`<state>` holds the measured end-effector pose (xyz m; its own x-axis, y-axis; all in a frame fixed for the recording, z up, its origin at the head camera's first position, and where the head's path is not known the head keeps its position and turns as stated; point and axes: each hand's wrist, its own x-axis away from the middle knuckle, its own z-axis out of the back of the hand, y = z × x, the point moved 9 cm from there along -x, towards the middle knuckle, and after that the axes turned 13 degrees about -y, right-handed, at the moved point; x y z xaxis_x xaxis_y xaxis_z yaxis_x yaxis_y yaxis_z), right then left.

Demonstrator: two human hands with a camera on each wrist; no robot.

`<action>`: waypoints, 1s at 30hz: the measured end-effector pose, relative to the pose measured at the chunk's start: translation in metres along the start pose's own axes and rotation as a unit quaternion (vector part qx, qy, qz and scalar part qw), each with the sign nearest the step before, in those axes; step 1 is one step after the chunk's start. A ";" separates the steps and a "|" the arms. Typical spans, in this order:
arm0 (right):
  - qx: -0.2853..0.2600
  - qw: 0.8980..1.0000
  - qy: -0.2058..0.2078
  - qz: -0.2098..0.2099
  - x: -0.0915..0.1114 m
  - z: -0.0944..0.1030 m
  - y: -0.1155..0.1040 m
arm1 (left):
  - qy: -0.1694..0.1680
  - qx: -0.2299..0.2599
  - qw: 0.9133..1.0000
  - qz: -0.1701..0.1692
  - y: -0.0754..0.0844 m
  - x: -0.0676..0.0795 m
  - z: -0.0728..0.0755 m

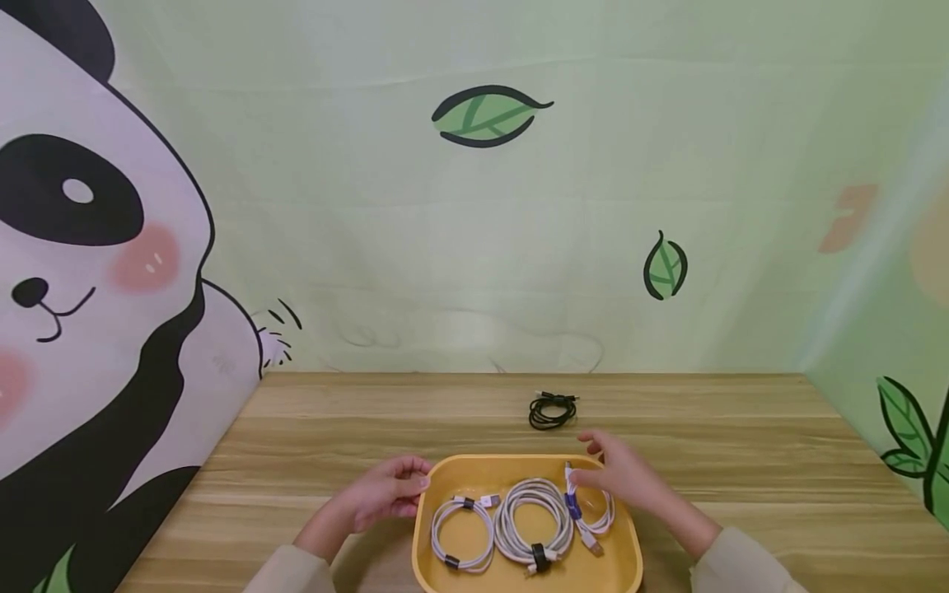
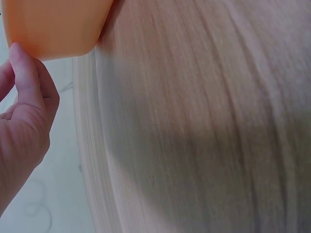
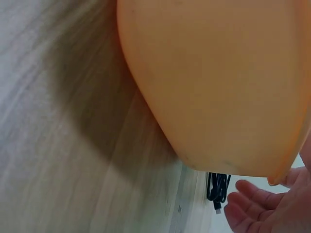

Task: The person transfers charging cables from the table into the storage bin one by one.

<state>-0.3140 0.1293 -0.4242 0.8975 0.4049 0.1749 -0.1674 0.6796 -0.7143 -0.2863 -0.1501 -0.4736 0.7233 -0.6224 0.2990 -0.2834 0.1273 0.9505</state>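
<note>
"While the left hand (image 1: 381, 494) holds the far left corner of a yellow plastic tray (image 1: 485, 467), fingers bent against its outer wall, three coiled cables lie inside, at the near side of a wood-grain table (image 1: 311, 461)."

"And the cables, left to right?"

"First, a thin white USB cable (image 1: 435, 535) bound with two black ties; at centre, a larger greyish-white cable (image 1: 504, 519), fastened on its near side by a black strap. Beyond the tray, a black cable (image 1: 556, 400) lies coiled on the table. At the tray's right end sits a blue-strapped white cable (image 1: 572, 505), nearest the right hand (image 1: 623, 478)."

"What does that right hand hold?"

"Nothing that shows. It straddles the far right corner, thumb inside over the cable's far end, fingers loosely bent outside, a wide gap between. Whether the thumb touches cable or rim, I cannot tell."

"How is this best done?"

"With a light, steady left hold, I'd judge, so the tray neither slides nor tips. The right hand does better handling that cable by its blue strap than by a loose plug, since the loops could spread and snag the centre coil."
</note>
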 end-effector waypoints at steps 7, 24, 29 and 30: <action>0.020 1.000 -0.004 -0.016 -0.001 -0.003 0.000 | -0.003 0.001 1.000 -0.002 -0.001 -0.001 0.000; 0.106 0.994 0.020 -0.023 -0.006 -0.007 0.001 | 0.001 0.001 1.000 -0.003 0.002 0.001 -0.002; 0.121 0.992 0.017 -0.033 -0.006 -0.009 0.001 | 0.000 0.000 1.000 -0.003 0.002 0.001 -0.002; 0.122 0.992 0.018 -0.035 -0.006 -0.009 0.002 | 0.000 0.001 1.000 -0.004 0.002 0.001 -0.002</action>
<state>-0.3156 0.1224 -0.4325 0.9234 0.3327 0.1913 -0.1938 0.8346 -0.5157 -0.2853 -0.1489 -0.4714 0.7253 -0.6232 0.2923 -0.2791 0.1219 0.9525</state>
